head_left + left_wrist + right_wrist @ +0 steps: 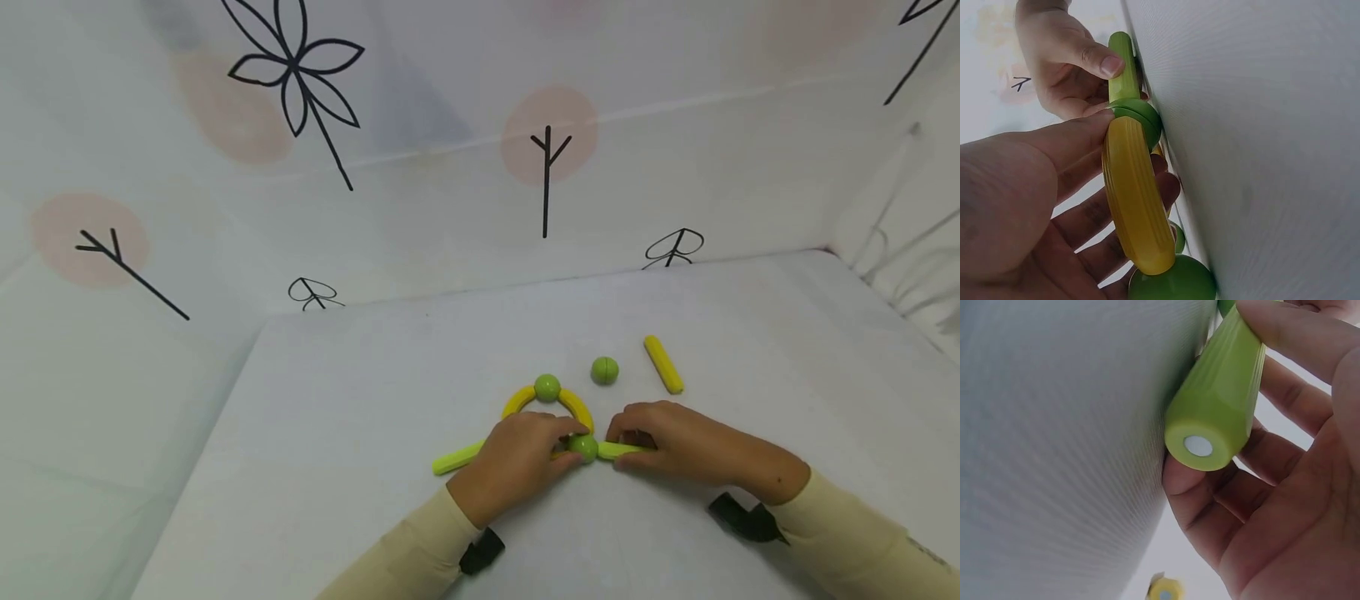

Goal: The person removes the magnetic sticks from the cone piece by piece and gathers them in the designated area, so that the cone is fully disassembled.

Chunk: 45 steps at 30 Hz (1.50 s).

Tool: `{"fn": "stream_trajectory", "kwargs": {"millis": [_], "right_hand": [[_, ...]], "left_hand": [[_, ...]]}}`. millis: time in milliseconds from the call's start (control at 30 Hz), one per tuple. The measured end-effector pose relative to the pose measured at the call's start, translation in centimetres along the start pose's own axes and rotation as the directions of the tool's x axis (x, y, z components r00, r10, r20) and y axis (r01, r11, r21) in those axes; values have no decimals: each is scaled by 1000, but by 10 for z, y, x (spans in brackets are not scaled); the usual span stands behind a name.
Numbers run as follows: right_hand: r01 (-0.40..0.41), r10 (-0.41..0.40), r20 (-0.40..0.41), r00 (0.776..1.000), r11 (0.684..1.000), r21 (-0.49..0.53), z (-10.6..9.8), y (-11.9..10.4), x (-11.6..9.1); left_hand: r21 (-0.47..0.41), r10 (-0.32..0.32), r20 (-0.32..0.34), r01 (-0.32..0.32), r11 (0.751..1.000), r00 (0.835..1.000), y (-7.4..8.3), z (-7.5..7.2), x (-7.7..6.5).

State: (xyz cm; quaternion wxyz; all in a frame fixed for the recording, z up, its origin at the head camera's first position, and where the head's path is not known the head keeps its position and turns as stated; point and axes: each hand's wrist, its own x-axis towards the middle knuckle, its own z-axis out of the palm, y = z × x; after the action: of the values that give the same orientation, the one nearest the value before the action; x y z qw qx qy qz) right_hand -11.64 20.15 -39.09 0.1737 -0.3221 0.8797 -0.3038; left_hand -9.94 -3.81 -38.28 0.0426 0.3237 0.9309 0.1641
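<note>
My left hand (513, 460) pinches a green ball (583, 449) at the lower right of a ring of curved yellow sticks (579, 410). Thumb and fingers of my right hand (690, 443) grip a light green stick (1219, 400), whose near end shows a round silvery disc. Its far end meets the pinched ball in the left wrist view, where a curved yellow stick (1135, 194) runs from that ball to another green ball (1175, 281). At the ring's top sits a green ball (547, 387). Another light green stick (457, 459) extends left from under my left hand, which hides the ring's lower left.
A loose green ball (604, 370) and a straight yellow stick (663, 365) lie on the white table (337, 400) beyond my right hand. White cloth walls (420, 208) with plant drawings stand behind and beside the table.
</note>
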Motion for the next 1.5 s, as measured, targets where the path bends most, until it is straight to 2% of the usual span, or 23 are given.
{"fn": "stream_trajectory", "kwargs": {"millis": [200, 667, 900, 1100, 1233, 1333, 1400, 1500], "right_hand": [[5, -6, 20, 1000, 998, 58, -1, 1, 1], [8, -16, 69, 997, 994, 107, -4, 3, 2], [55, -63, 67, 996, 991, 119, -8, 9, 0], [48, -59, 61, 996, 984, 169, -8, 15, -1], [-3, 3, 2, 1000, 988, 157, -10, 12, 0], [-61, 72, -104, 992, 992, 111, -16, 8, -1], [-100, 111, -197, 974, 993, 66, -22, 6, -2], [-168, 160, -342, 926, 986, 7, -31, 6, -3]], "left_hand": [[-18, -26, 16, 26, 1000, 1000, 1, -1, 1], [-34, -34, 28, 35, 999, 999, 1, -2, 2], [-36, -43, 18, 43, 998, 999, 0, -3, 2], [-44, -51, 17, 52, 998, 999, -1, -2, 0], [-53, -56, 27, 57, 997, 998, -2, -1, 0], [-53, -51, 37, 53, 997, 998, -3, -1, 0], [-53, -47, 39, 49, 997, 998, -3, -1, 0], [-53, -43, 33, 45, 998, 999, -4, -2, 0]]}}
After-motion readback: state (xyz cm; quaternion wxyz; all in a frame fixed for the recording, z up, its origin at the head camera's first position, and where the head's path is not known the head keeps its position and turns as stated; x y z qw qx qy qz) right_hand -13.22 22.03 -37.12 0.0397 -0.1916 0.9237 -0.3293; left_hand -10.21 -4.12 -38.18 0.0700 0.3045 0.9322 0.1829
